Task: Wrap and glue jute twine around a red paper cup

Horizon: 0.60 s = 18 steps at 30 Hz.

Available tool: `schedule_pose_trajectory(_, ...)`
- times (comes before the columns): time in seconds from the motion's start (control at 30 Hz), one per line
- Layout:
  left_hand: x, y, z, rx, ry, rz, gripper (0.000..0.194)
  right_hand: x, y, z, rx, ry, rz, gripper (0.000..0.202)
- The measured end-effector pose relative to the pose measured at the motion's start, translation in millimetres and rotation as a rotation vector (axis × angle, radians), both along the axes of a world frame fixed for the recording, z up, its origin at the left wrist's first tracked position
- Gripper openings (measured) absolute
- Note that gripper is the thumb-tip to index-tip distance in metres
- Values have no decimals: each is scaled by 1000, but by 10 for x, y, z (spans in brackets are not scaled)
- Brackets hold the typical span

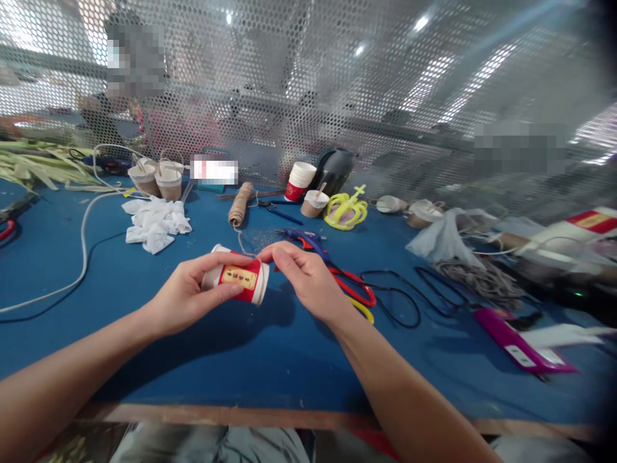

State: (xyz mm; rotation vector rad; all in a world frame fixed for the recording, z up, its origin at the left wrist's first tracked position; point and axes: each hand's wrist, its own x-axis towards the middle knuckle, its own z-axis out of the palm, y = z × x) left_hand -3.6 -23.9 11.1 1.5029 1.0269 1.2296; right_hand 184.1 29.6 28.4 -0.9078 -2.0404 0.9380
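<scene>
A red and white paper cup (pixel 245 281) lies on its side in my left hand (pixel 190 289), whose fingers and thumb wrap round it above the table. My right hand (pixel 303 273) is at the cup's rim end, its thumb and index finger pinched at a thin twine (pixel 240 243). That twine leads back to a twine roll (pixel 240 204) on the table. Just beyond my right hand lies a blue glue gun (pixel 308 236). Red-handled scissors (pixel 359 287) lie partly hidden behind that hand.
Wrapped cups (pixel 168 183), white cloth (pixel 157 222), stacked paper cups (pixel 299 183) and a yellow crown-shaped piece (pixel 344 211) stand along the back. A perforated metal screen (pixel 289 83) closes off the far side. Black cable (pixel 400 302) and a purple packet (pixel 520 341) lie right.
</scene>
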Motion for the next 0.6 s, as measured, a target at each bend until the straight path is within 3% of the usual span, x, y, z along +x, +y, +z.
schedule_pose_trajectory(0.1,13,-28,-22,46,70,-24,31,-14,-21,-9,-32,28,76,29)
schedule_pose_trajectory(0.2,18,-50,-29,83,97,-5,36,-4,-7,-10,-126,29,38,31)
schedule_pose_trajectory(0.3,12,-63,-36,106,110,56,38,26,44,-24,-317,63,14,37)
schedule_pose_trajectory(0.5,-5,-69,-98,230,228,90,39,47,86,-64,-766,235,208,35)
schedule_pose_trajectory(0.6,-21,-54,-110,247,239,43,44,37,82,-51,-828,271,182,31)
